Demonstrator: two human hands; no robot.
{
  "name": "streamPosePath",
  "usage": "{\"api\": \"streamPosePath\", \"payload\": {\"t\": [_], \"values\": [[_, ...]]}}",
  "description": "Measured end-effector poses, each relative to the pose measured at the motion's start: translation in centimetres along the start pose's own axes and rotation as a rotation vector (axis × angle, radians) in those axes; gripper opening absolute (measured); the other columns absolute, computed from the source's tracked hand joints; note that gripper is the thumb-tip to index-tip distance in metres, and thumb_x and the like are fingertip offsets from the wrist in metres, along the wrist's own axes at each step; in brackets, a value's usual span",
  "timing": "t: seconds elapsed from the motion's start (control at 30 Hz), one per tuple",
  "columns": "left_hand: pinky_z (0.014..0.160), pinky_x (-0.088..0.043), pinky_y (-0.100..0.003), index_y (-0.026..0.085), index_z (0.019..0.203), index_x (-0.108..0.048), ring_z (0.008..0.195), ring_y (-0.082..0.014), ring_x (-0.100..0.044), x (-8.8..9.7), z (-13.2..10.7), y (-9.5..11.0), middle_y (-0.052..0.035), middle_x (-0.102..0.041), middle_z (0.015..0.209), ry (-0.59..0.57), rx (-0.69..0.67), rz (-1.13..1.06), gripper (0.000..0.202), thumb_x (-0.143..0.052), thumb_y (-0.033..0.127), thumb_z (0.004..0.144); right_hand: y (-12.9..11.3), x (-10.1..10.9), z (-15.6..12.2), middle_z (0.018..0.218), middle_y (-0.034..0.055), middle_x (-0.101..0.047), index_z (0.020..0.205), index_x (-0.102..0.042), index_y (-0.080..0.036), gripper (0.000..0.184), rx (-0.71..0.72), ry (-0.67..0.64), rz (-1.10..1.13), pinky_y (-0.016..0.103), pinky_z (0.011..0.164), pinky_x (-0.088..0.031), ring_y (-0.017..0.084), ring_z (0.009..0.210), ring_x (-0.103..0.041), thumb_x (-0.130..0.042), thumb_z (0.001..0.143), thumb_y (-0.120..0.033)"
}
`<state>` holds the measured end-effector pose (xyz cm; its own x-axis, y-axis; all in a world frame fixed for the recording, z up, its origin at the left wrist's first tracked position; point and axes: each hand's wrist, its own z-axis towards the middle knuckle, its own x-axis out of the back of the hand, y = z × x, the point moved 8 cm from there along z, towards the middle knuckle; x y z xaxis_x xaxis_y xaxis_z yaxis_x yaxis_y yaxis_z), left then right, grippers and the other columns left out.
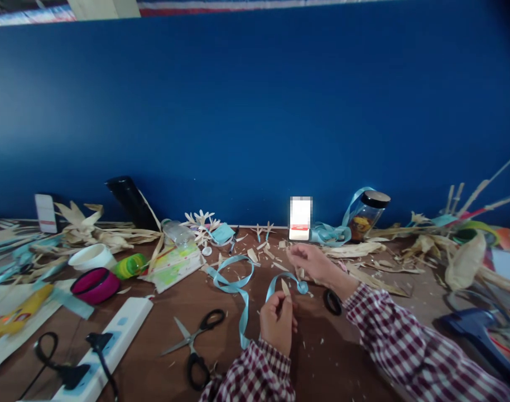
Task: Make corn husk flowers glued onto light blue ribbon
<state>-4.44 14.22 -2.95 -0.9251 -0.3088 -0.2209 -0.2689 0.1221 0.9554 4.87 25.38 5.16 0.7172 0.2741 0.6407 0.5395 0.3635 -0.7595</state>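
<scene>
My left hand is closed near the table's front, pinching a small pointed piece of corn husk that sticks up from its fingertips. My right hand is further back over the husk scraps, its fingers bent together; whatever lies between them is too small to make out. Behind my left hand a light blue ribbon curves over to a small coil. Another length of blue ribbon loops across the table to the left. Black-handled scissors lie spread beside my left sleeve. A black loop shows under my right wrist.
On the left are a power strip, a magenta ring-shaped item, a white bowl and a clear bottle. A lit phone and a lidded jar stand by the blue partition. A blue glue gun lies right.
</scene>
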Motion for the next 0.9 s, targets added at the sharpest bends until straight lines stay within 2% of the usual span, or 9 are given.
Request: {"api": "streamPosePath", "payload": {"t": [0.1,0.2,0.27,0.43,0.6,0.77,0.9], "values": [[0.033,-0.036,-0.015,0.014,0.078,-0.061,0.036,-0.0042,-0.043,0.1,0.2,-0.3,0.0009,-0.058,0.061,0.001,0.008,-0.035,0.024,-0.062,0.037,0.071,-0.2,-0.6,-2.0,0.067,0.0006,-0.059,0.082,-0.054,-0.017,0.019,-0.072,-0.025,0.237,0.02,0.048,-0.038,0.011,0.057,-0.053,-0.046,0.084,-0.034],[0.033,-0.036,-0.016,0.014,0.077,-0.062,0.036,-0.0041,-0.043,0.2,0.4,-0.3,0.0013,-0.059,0.061,-0.009,-0.015,-0.056,0.024,-0.063,0.037,0.07,-0.1,-1.2,-4.5,0.067,-0.0007,-0.057,0.077,-0.054,-0.017,0.019,-0.203,-0.026,0.57,0.019,0.049,-0.037,0.01,0.06,-0.053,-0.056,0.079,-0.035],[0.033,-0.036,-0.015,0.014,0.077,-0.063,0.035,-0.0039,-0.043,0.2,0.5,-0.1,0.0022,-0.058,0.059,-0.02,-0.018,-0.048,0.025,-0.064,0.037,0.07,-0.1,-1.5,-6.0,0.066,-0.0011,-0.057,0.073,-0.056,-0.016,0.019,-0.25,-0.022,0.663,0.019,0.05,-0.036,0.011,0.061,-0.052,-0.061,0.076,-0.035],[0.035,-0.04,-0.016,0.013,0.075,-0.067,0.038,-0.0058,-0.047,0.2,0.3,-0.2,0.001,-0.06,0.057,-0.037,0.046,0.034,0.031,-0.069,0.042,0.065,0.5,-2.0,-8.5,0.063,-0.0027,-0.055,0.071,-0.057,-0.016,0.02,-0.246,-0.01,0.692,0.022,0.052,-0.035,0.01,0.056,-0.048,-0.065,0.074,-0.035],[0.038,-0.045,-0.017,0.012,0.075,-0.069,0.039,-0.0076,-0.049,-0.7,-0.3,-0.4,0.0006,-0.058,0.05,-0.148,0.041,0.103,0.038,-0.066,0.049,0.068,1.8,-2.3,-9.3,0.063,-0.0019,-0.056,0.071,-0.057,-0.016,0.022,-0.176,0.005,0.646,0.023,0.053,-0.035,0.01,0.055,-0.047,-0.064,0.075,-0.037],[0.041,-0.047,-0.018,0.012,0.081,-0.071,0.044,-0.0085,-0.053,-1.3,-0.9,-0.2,-0.0003,-0.061,0.056,-0.221,0.013,0.155,0.036,-0.067,0.046,0.068,2.8,-2.5,-9.7,0.061,-0.0027,-0.052,0.072,-0.057,-0.016,0.02,-0.193,0.041,0.629,0.022,0.051,-0.034,0.009,0.054,-0.043,-0.061,0.076,-0.035],[0.041,-0.047,-0.018,0.012,0.086,-0.07,0.044,-0.0081,-0.052,-1.4,-1.1,0.0,-0.0016,-0.064,0.06,-0.228,0.011,0.15,0.036,-0.07,0.042,0.067,2.9,-2.8,-10.1,0.061,-0.003,-0.052,0.073,-0.058,-0.015,0.023,-0.186,0.061,0.668,0.021,0.05,-0.034,0.009,0.053,-0.043,-0.062,0.076,-0.037]]}}
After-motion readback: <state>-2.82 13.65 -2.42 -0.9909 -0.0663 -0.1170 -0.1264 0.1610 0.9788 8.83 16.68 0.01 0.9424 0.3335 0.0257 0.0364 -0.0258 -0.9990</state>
